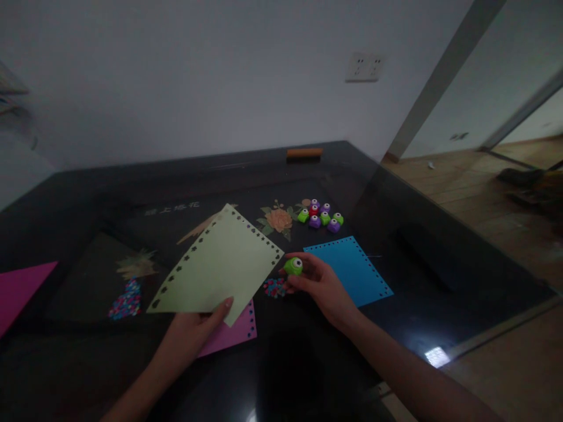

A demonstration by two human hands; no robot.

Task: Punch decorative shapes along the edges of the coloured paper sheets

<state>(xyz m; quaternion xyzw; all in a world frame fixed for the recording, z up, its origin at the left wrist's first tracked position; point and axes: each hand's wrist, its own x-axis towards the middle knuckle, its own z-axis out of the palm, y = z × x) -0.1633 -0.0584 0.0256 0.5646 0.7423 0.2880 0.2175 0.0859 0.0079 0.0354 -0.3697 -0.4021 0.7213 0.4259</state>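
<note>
My left hand (197,328) pinches the near corner of a pale green paper sheet (220,264) and holds it tilted above the table; small shapes are punched along its edges. My right hand (319,284) is closed on a small green craft punch (293,266) just off the sheet's right corner. Under the green sheet lies a pink sheet (233,334) with punched edges. A blue sheet (352,269) with punched edges lies flat beside my right hand. A little heap of coloured paper bits (275,287) sits between the sheets.
Several small punches (321,215) in green, purple and red cluster behind the blue sheet on the dark glass table (417,252). A magenta sheet (20,290) lies at the left edge, more paper bits (126,302) near it. An orange block (304,153) rests at the far edge.
</note>
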